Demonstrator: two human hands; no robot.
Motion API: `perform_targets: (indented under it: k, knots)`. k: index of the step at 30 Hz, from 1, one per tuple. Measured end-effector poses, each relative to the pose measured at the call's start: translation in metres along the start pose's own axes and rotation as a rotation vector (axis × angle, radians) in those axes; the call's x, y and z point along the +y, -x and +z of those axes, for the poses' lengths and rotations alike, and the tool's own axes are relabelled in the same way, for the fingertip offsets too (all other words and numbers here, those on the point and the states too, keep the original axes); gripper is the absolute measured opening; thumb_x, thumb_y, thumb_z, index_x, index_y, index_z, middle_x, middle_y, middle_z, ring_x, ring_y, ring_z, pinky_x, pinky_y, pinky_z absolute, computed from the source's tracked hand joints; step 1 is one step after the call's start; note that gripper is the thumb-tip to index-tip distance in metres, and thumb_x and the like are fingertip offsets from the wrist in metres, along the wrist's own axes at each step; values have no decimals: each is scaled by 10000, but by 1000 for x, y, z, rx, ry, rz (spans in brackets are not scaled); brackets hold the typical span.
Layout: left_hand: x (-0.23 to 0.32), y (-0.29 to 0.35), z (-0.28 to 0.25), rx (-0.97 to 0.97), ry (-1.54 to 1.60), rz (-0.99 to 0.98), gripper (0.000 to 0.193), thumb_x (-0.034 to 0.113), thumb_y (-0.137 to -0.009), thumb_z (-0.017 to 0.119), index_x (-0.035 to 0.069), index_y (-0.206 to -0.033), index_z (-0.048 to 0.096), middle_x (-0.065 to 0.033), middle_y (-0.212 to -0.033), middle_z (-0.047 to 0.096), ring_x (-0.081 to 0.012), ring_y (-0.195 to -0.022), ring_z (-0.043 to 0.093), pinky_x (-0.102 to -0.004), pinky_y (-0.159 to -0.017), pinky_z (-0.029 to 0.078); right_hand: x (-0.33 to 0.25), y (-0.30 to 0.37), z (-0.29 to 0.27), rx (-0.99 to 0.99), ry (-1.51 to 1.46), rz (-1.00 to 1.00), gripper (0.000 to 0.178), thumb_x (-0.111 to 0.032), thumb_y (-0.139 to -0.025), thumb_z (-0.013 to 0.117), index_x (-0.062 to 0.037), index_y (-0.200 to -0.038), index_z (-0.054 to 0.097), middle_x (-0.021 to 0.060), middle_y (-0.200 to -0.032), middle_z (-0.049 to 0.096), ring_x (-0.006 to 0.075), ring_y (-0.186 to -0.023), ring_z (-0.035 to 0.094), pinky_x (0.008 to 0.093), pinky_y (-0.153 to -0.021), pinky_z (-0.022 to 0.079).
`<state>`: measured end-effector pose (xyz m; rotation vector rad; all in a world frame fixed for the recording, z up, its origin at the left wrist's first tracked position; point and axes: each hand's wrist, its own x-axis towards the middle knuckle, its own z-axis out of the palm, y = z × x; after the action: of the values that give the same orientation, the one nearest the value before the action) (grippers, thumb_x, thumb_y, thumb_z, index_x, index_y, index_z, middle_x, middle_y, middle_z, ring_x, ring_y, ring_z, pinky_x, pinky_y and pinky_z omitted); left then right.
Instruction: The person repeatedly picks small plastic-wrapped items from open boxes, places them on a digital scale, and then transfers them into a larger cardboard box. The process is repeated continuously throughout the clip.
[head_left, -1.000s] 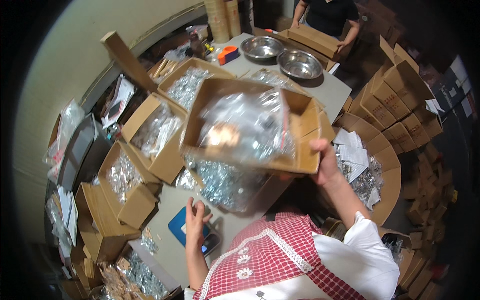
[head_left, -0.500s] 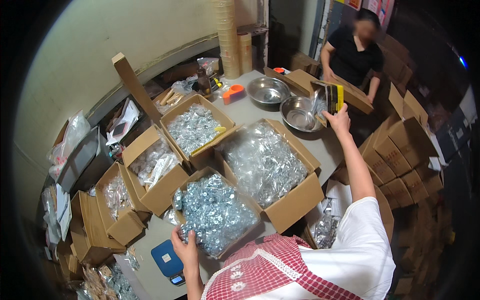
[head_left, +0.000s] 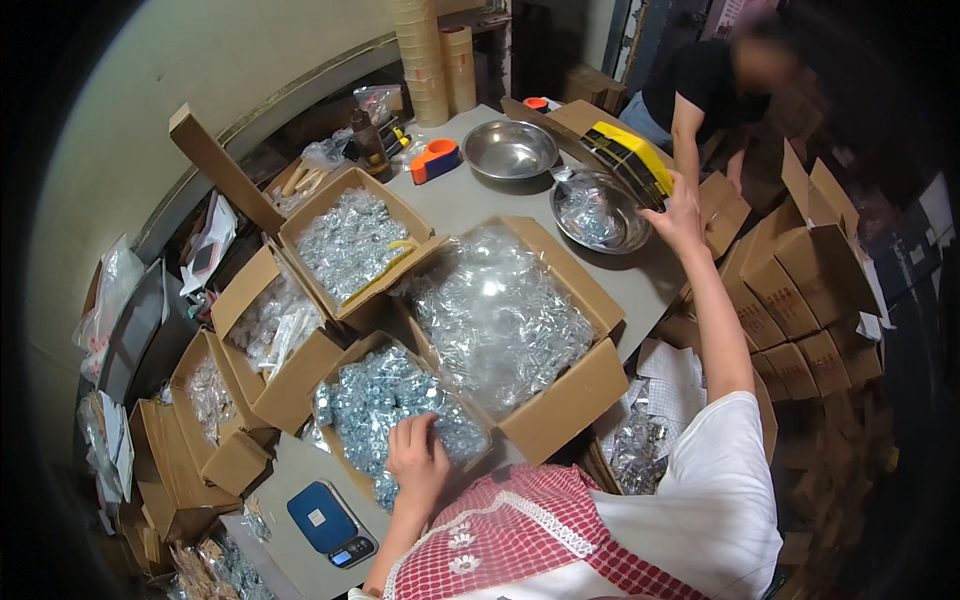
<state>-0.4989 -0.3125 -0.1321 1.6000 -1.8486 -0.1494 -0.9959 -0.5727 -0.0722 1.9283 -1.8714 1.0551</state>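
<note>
My right hand (head_left: 680, 212) is closed on the lower edge of a black-and-yellow box (head_left: 632, 160), tilted above the right steel bowl (head_left: 625, 235). Small clear bags of metal parts (head_left: 588, 216) lie in that bowl. Just to its left stands a second steel bowl (head_left: 510, 150), with a bare inside. My left hand (head_left: 418, 458) rests over a carton heaped with bluish, shiny metal pieces (head_left: 375, 400). Its fingers are loosely bent and a little apart, with nothing visible in them.
A large carton of bagged metal parts (head_left: 500, 310) fills the middle. More cartons (head_left: 360, 235) line the left, near a blue scale (head_left: 325, 520). An orange tape dispenser (head_left: 435, 160) and tape stacks (head_left: 420, 60) stand behind. Another person (head_left: 690, 90) bends beside stacked boxes at right.
The black-and-yellow box has tipped further, and bags now lie in the right bowl. My left hand has moved from the carton's edge over its contents. The other person has leaned down.
</note>
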Motion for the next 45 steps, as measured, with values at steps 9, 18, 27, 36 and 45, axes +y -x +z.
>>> perform_targets:
  k: [9,18,27,36,45]
  knots:
    - [-4,12,-24,-113,540,170,272,-112,-773,636,22,-1001,699,-134,-978,664,-248,-836,660,-315,-719,538,-41,80,-66,351,-830,493,560,-243,-877,766,45,-1272,495,112,-1158,617,174,-1042,592,318,-939,463]
    - [-27,84,-69,-333,650,374,246,16,-820,639,63,-1053,702,-146,-956,709,-311,-876,699,-391,-748,566,-302,204,-85,-363,-1391,768,487,-335,-931,600,-8,-1286,538,81,-1174,612,161,-1047,608,295,-936,476]
    - [-130,200,-163,-437,657,58,314,64,-938,608,41,-1251,587,-196,-1015,684,-338,-900,692,-383,-766,560,-565,326,-10,-979,-1451,475,618,-229,-982,627,53,-1481,396,129,-1413,538,170,-1273,506,306,-1087,383]
    - [-212,282,-217,-501,709,-374,215,45,-974,543,26,-1167,636,-120,-1033,705,-186,-846,700,-304,-774,561,-584,391,78,-985,-1208,610,468,-295,-1052,514,-13,-1426,502,21,-1207,637,85,-1068,571,261,-942,464]
    - [-221,288,-196,-615,663,-332,368,143,-918,600,56,-1275,593,-181,-1107,685,-267,-974,680,-381,-872,528,-586,418,5,-525,-622,126,515,-368,-1007,539,21,-1344,534,248,-1377,541,392,-1274,523,444,-1075,423]
